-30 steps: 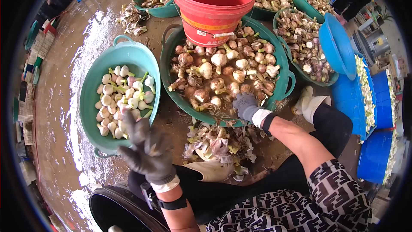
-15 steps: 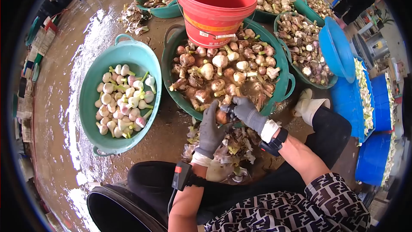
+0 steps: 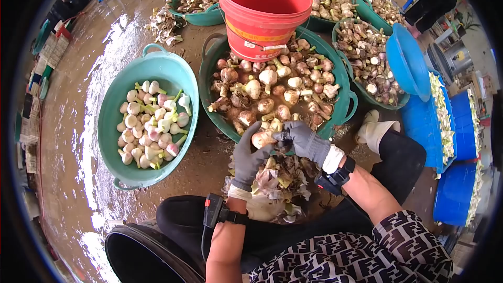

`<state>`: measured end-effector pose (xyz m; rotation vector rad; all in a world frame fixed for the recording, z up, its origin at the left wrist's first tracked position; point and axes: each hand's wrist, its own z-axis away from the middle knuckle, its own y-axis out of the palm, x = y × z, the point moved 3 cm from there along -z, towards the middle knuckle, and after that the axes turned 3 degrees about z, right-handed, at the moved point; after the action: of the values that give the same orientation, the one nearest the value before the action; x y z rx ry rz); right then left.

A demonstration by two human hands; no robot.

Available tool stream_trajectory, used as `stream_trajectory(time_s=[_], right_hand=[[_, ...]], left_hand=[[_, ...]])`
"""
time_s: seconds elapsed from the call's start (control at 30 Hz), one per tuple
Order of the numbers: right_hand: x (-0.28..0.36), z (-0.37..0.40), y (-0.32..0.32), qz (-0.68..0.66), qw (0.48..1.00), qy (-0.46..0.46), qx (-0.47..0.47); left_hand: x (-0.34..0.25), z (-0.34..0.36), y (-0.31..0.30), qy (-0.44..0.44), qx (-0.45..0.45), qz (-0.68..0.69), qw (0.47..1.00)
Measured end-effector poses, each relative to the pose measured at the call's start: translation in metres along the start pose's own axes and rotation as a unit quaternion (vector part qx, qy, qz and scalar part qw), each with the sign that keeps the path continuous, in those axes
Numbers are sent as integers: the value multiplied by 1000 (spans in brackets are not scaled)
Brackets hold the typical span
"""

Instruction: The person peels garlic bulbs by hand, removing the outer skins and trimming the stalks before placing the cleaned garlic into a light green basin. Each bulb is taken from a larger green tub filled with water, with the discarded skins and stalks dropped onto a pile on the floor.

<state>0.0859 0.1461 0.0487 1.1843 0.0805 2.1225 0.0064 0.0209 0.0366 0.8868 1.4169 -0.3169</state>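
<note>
My left hand (image 3: 249,158), in a grey glove, is closed round a brownish garlic bulb (image 3: 263,139) over the near rim of a green tub. At the bulb's right side, my right hand (image 3: 304,140), gloved too, has its fingers pinched together. Something dark shows at those fingertips, too small to name. Unpeeled garlic bulbs (image 3: 266,106) with stems lie in murky water in the green tub (image 3: 205,102). Below my hands is a heap of stripped garlic skins (image 3: 283,181).
A red bucket (image 3: 257,31) stands in the tub's far part. At left, a lighter green basin (image 3: 112,97) holds clean white garlic. More garlic tubs (image 3: 201,18) stand behind. Blue crates (image 3: 453,194) and a blue basin (image 3: 408,63) are at right. Another person (image 3: 432,5) is far right.
The garlic bulb has come up and turned into fuller view in my left hand, which has shifted slightly left. My right hand stays close beside it, fingers still pinched.
</note>
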Motion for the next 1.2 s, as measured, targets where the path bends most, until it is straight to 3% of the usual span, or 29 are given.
stream_trajectory(time_s=[0.03, 0.1, 0.17, 0.27, 0.33, 0.37, 0.4, 0.43, 0.47, 0.5, 0.57, 0.63, 0.67, 0.7, 0.73, 0.77, 0.8, 0.83, 0.87, 0.9, 0.93, 1.0, 1.03, 1.07, 1.1, 1.17, 1.2], right_hand=[[-1, 0, 0, 0, 1000, 0, 0], [-2, 1, 5, -42, 998, -16, 51], [-3, 5, 10, -26, 998, -37, 44], [-2, 5, 10, 12, 997, -70, 36], [-1, 6, 8, 36, 995, -82, 36], [1, 9, 8, 128, 988, -88, 1], [3, 11, 7, 220, 971, -91, -33], [0, 7, 1, 221, 971, -90, -33], [8, 6, 2, 410, 882, -229, -45], [11, 8, 6, 574, 737, -353, -54], [9, 6, 0, 565, 759, -316, -69], [1, 1, -13, 483, 814, -284, -155], [-11, -10, -21, 465, 797, -355, -146], [-18, -13, -25, 465, 798, -355, -147], [-27, -19, -30, 403, 861, -288, -112], [-32, -23, -31, 335, 913, -218, -76], [-21, -13, -26, 313, 937, -123, -91], [-19, -8, -24, 313, 937, -122, -91], [-19, -3, -18, 100, 991, -88, -3], [-16, 4, -12, -118, 988, -49, 83], [-9, 11, 0, -221, 954, -52, 196], [-14, 9, -4, -199, 961, -74, 176], [-17, 8, -7, -179, 967, -94, 154], [-12, 12, 1, -157, 982, -82, 63], [-13, 12, 0, -158, 982, -82, 63], [-11, 13, -5, 24, 993, -112, 24], [-12, 12, -5, 23, 993, -112, 24]], left_hand=[[-1, 1, -1, 0, 0, 0, 1000], [5, 4, -4, -195, 13, 108, 975], [12, 6, -3, -176, -1, 111, 978], [10, 10, 6, -190, 12, 226, 955], [6, 12, 11, -197, -35, 259, 945], [8, 11, 7, -198, -34, 257, 945], [12, 11, 3, -225, 13, 291, 930], [14, 11, 1, -251, 60, 323, 911], [12, 9, 2, -285, 65, 348, 891], [14, 8, 3, -286, 66, 348, 891], [25, 7, 2, -354, 68, 334, 871], [30, 8, -2, -335, 82, 348, 872], [31, 5, -3, -251, 58, 173, 951], [31, 4, -3, -156, 31, -10, 987], [44, 5, -2, -77, -1, 93, 993], [38, 4, -2, -76, 0, 92, 993], [31, 4, -3, -100, -36, 128, 986], [28, 4, -6, -124, -72, 164, 976], [26, 4, -13, -98, -74, 101, 987], [28, 1, -11, -175, -36, 267, 947], [29, 0, -13, -151, -25, 253, 955], [34, -2, -18, -125, -14, 237, 963], [35, -1, -25, -86, -58, 131, 986], [33, -1, -30, -45, -101, 24, 994], [19, 0, -29, -127, -155, 48, 979], [-3, 2, -23, -101, -157, 140, 972], [0, 1, -20, -113, -154, 125, 974]])
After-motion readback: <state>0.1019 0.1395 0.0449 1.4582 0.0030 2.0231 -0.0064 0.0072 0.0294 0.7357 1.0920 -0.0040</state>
